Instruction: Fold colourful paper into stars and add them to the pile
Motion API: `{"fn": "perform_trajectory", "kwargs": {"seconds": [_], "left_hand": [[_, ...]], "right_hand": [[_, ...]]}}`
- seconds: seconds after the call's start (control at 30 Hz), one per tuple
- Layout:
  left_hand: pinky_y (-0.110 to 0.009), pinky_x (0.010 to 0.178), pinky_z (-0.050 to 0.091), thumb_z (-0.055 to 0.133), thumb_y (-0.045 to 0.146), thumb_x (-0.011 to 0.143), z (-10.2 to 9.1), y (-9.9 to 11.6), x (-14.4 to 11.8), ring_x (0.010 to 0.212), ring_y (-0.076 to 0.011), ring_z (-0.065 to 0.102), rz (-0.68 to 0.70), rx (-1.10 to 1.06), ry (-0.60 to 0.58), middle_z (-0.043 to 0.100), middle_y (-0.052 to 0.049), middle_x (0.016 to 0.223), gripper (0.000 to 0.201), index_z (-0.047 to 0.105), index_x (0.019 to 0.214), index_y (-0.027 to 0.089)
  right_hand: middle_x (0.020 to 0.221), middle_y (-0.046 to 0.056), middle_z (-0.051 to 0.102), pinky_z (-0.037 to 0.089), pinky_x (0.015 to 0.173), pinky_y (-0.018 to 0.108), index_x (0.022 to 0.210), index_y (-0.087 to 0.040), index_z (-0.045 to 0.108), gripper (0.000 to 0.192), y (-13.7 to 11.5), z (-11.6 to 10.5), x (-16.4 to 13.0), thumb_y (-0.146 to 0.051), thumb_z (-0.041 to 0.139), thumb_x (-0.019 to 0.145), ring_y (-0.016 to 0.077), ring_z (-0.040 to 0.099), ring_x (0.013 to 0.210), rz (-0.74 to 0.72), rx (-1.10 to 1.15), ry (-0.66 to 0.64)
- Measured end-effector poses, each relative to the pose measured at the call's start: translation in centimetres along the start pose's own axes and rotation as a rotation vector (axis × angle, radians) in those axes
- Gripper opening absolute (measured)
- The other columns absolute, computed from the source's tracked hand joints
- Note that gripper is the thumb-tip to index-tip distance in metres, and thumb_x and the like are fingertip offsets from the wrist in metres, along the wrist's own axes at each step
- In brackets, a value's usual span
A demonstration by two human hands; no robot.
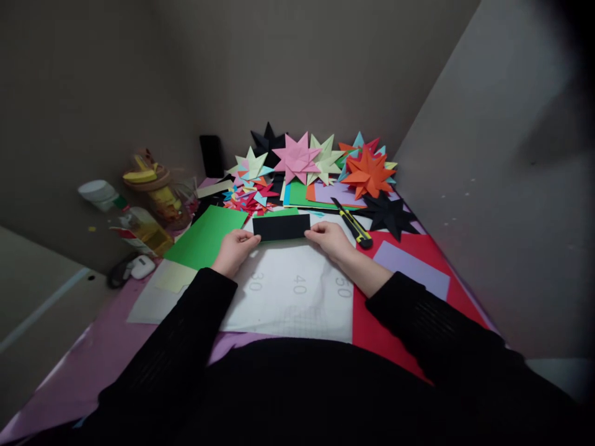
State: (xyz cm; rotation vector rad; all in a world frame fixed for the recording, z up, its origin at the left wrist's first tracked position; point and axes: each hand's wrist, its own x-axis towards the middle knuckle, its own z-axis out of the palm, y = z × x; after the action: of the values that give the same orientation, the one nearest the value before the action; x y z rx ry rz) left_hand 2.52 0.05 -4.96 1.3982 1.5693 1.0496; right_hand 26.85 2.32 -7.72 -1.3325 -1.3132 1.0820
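A black paper strip (281,228) stretches level between my two hands, above the white sheet (288,310) with printed numbers. My left hand (235,249) pinches its left end between thumb and fingers. The right end is gripped the same way by my right hand (331,239). Just behind the strip, a piece of green paper (279,212) shows. Close to my right hand lies a yellow and black utility knife (353,226). A larger green sheet (204,238) lies beyond my left hand.
Folded paper stars, among them a pink star (297,157), an orange star (369,173) and a black star (389,214), line the back. A bottle (144,226), earbud case (141,267) and phone (212,156) stand left. Red paper (385,322) and a lilac sheet (413,268) lie right.
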Motion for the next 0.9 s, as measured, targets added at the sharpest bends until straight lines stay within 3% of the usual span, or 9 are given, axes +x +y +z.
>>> {"fn": "perform_trajectory", "kwargs": {"seconds": [0.17, 0.37, 0.67, 0.9], "left_hand": [[-0.02, 0.038, 0.016, 0.066, 0.044, 0.069, -0.7, -0.4, 0.4, 0.038, -0.0048, 0.027, 0.001, 0.037, -0.119, 0.037, 0.007, 0.046, 0.03, 0.056, 0.063, 0.016], [-0.02, 0.039, 0.017, 0.066, 0.042, 0.07, -0.7, -0.8, 0.7, 0.04, -0.0052, 0.028, 0.056, 0.047, -0.05, 0.039, 0.007, 0.048, 0.027, 0.058, 0.067, 0.016], [-0.019, 0.043, 0.024, 0.065, 0.043, 0.071, -1.1, 0.0, 0.4, 0.044, -0.0065, 0.035, 0.081, 0.063, -0.161, 0.044, 0.006, 0.052, 0.028, 0.057, 0.069, 0.016], [-0.02, 0.045, 0.024, 0.062, 0.043, 0.073, -1.7, -0.6, 0.5, 0.047, -0.0074, 0.033, 0.182, 0.188, -0.209, 0.042, 0.006, 0.053, 0.031, 0.05, 0.06, 0.017]], "right_hand": [[0.053, -0.005, 0.047, 0.028, 0.044, 0.021, 0.06, -0.017, 0.055, 0.023, -0.1, -0.7, 0.3, -0.036, 0.066, 0.064, 0.0083, 0.04, 0.048, -0.067, -0.135, -0.033], [0.051, -0.007, 0.04, 0.024, 0.046, 0.022, 0.058, -0.019, 0.047, 0.031, -0.7, -0.6, 0.2, -0.043, 0.065, 0.065, 0.0076, 0.034, 0.048, -0.108, -0.091, -0.125], [0.052, -0.006, 0.037, 0.026, 0.05, 0.024, 0.054, -0.02, 0.042, 0.035, -1.4, -0.3, 0.4, -0.043, 0.065, 0.065, 0.0091, 0.033, 0.051, -0.181, -0.142, -0.044], [0.051, -0.007, 0.038, 0.025, 0.049, 0.023, 0.055, -0.019, 0.043, 0.03, -0.6, -0.7, 0.3, -0.038, 0.062, 0.067, 0.0086, 0.033, 0.051, -0.185, -0.29, -0.234]]}}
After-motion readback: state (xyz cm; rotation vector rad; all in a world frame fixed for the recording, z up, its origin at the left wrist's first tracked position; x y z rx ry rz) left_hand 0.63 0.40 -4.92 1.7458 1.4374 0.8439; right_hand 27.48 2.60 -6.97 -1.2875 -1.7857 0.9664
